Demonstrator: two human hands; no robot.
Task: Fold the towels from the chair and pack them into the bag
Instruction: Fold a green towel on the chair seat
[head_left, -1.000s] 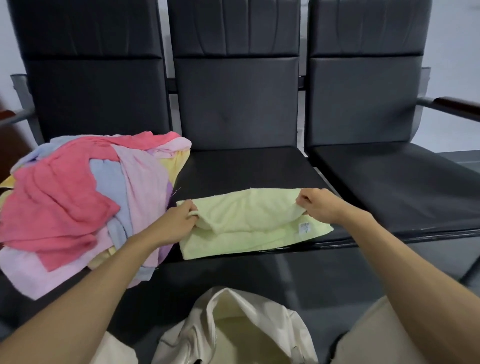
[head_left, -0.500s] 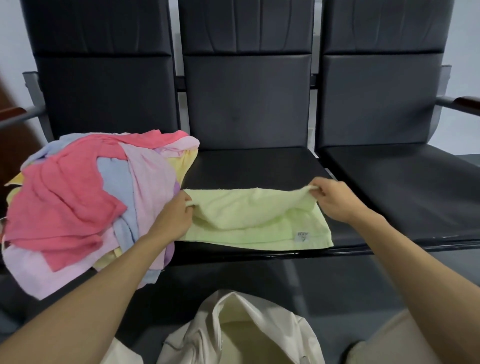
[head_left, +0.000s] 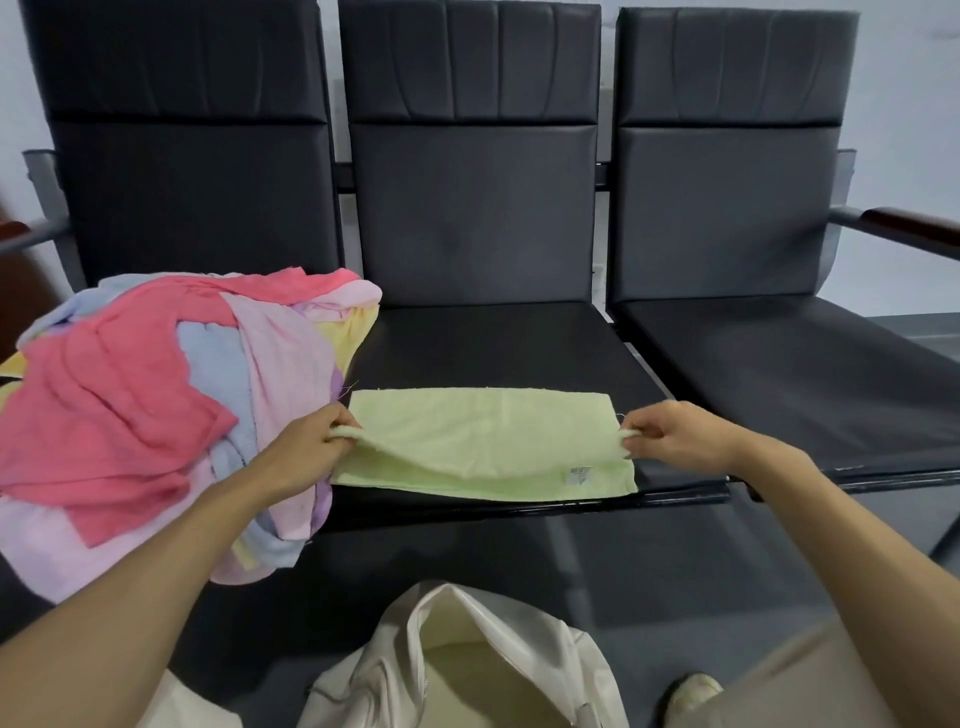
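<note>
A pale green towel (head_left: 483, 431) lies on the middle seat (head_left: 493, 343) of a row of black chairs. Its upper layer is lifted a little and pulled taut between my hands. My left hand (head_left: 306, 452) pinches the towel's left end. My right hand (head_left: 675, 439) pinches the right end. A heap of pink, red, blue and yellow towels (head_left: 156, 415) covers the left seat. An open cream fabric bag (head_left: 467, 665) stands on the floor below the middle seat.
The right seat (head_left: 789, 379) is bare black leather. Metal armrests with wooden tops stick out at the far left (head_left: 21, 234) and far right (head_left: 904, 228). My shoe (head_left: 693, 691) and trouser leg (head_left: 810, 680) show at the bottom right.
My hands have drawn apart and toward me, stretching the towel's upper layer wide. The towel now lies flatter and spreads further back on the seat.
</note>
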